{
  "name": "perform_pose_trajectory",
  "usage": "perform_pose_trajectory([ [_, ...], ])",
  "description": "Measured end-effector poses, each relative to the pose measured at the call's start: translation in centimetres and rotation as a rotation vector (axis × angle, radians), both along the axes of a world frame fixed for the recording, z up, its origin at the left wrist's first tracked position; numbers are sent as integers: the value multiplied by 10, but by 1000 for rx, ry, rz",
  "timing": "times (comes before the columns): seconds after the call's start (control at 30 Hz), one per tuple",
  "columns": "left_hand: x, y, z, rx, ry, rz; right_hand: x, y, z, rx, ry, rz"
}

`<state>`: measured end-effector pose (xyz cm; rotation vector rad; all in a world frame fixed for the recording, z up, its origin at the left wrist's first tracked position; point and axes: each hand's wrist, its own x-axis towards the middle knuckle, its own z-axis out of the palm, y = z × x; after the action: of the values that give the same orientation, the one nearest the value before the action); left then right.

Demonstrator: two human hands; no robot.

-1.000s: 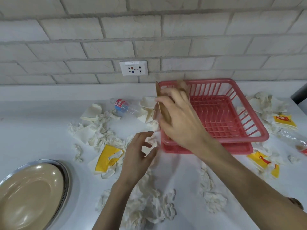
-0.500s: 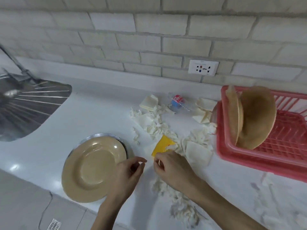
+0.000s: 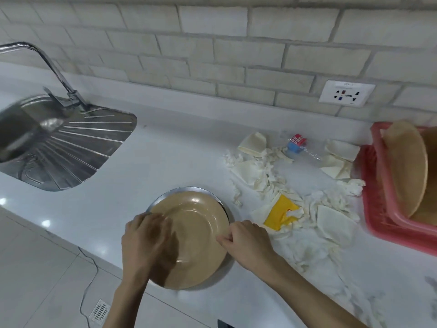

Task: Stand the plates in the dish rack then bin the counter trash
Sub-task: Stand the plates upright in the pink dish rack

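A kitchen: steel sink [image 3: 71, 147] and tap [image 3: 47, 65] set in a white counter [image 3: 165, 150]

Three tan plates are in view: one flat plate [image 3: 196, 233] on the counter [image 3: 165, 150], and two upright in the rack, a near upright plate [image 3: 406, 171] and a far upright plate [image 3: 432, 162] cut off by the frame edge. One metal dish [image 3: 186, 188] shows as a silver rim. There is one red dish rack [image 3: 378, 223], one clear plastic bottle [image 3: 300, 147] and one yellow wrapper [image 3: 279, 213]. Several flat cream paper pieces [image 3: 331, 223] show. The crumpled white tissue scraps [image 3: 267, 176] are too tangled to count. One steel sink [image 3: 71, 147], one tap [image 3: 47, 60], one wall socket [image 3: 346, 93], one floor drain grate [image 3: 100, 311]. Two hands: left hand [image 3: 146, 242], right hand [image 3: 246, 242].
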<state>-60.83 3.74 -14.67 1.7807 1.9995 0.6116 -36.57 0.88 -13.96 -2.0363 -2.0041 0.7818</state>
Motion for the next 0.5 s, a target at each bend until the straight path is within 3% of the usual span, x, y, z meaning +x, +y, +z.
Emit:
perform_pose_trajectory([
  [0.17, -19, 18, -4, -97, 3, 32, 0, 7, -2, -74, -34, -89],
  [0.5, -6, 20, 0, 22, -461, 129, 0, 4, 0, -43, 51, -122],
])
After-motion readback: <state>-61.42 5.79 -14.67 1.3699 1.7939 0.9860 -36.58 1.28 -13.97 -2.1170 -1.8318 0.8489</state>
